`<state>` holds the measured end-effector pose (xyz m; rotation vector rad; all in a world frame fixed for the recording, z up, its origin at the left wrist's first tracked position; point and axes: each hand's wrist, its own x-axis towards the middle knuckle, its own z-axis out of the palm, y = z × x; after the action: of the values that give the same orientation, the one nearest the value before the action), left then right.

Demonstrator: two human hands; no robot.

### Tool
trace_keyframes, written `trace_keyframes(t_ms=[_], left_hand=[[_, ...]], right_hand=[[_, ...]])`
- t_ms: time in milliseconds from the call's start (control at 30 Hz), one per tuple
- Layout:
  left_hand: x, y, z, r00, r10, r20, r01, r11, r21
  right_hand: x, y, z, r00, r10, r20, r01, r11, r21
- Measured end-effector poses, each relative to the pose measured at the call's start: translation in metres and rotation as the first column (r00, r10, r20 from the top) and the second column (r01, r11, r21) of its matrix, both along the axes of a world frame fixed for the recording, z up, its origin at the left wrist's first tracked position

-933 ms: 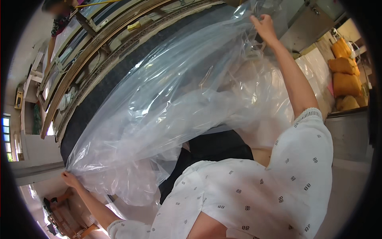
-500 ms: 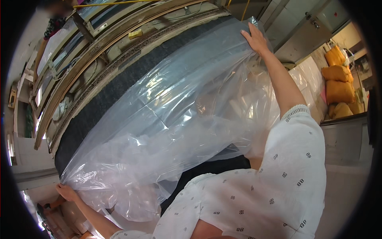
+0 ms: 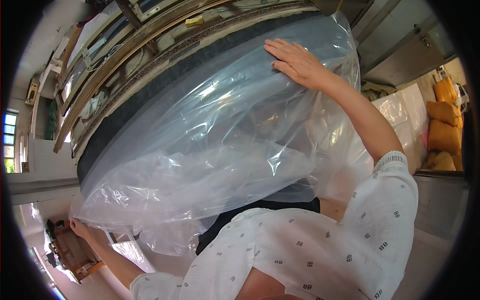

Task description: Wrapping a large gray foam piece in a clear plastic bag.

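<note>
A large clear plastic sheet lies spread over a long dark surface and hangs in folds over its near edge. At the sheet's left end, my left hand is closed on its gathered edge. My right hand rests palm down on the sheet near the far right, its fingers stretched out and holding nothing. Crumpled plastic hangs close to my body, between my two arms.
Behind the dark surface run wooden rails with a small yellow block on a ledge. A person's arm shows at the far left. Stacked orange bundles stand at the right, near a metal cabinet door.
My right hand has moved left and nearer from the sheet's far right corner and now lies flat on it. The left hand still holds the left end. The view has shifted slightly.
</note>
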<state>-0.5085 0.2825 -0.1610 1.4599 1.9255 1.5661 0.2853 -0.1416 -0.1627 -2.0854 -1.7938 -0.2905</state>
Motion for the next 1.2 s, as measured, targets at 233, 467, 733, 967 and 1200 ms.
trace_keyframes(t_ms=[233,467,733,967,1200], left_hand=[[-0.07,-0.081,0.051,0.91,-0.366,0.196,0.37,0.929,0.019],[-0.097,-0.131,0.04,0.803,-0.316,0.506,0.396,0.917,-0.056],[0.044,-0.008,0.073,0.563,-0.4,0.723,0.425,0.891,0.161],[0.243,0.033,-0.037,0.981,-0.057,-0.185,0.093,0.977,0.19],[0.257,0.051,-0.028,0.965,-0.201,0.171,0.184,0.977,0.111]], right_hand=[[0.023,0.031,0.006,0.997,-0.003,-0.074,0.004,1.0,0.013],[0.096,0.068,-0.001,0.73,0.131,-0.671,-0.202,0.979,-0.029],[0.176,0.078,0.116,0.41,0.336,-0.848,0.523,0.675,0.521],[0.275,0.038,-0.072,0.758,-0.49,-0.43,0.643,0.671,0.369],[0.29,0.056,-0.067,0.764,-0.134,-0.631,0.477,0.776,0.412]])
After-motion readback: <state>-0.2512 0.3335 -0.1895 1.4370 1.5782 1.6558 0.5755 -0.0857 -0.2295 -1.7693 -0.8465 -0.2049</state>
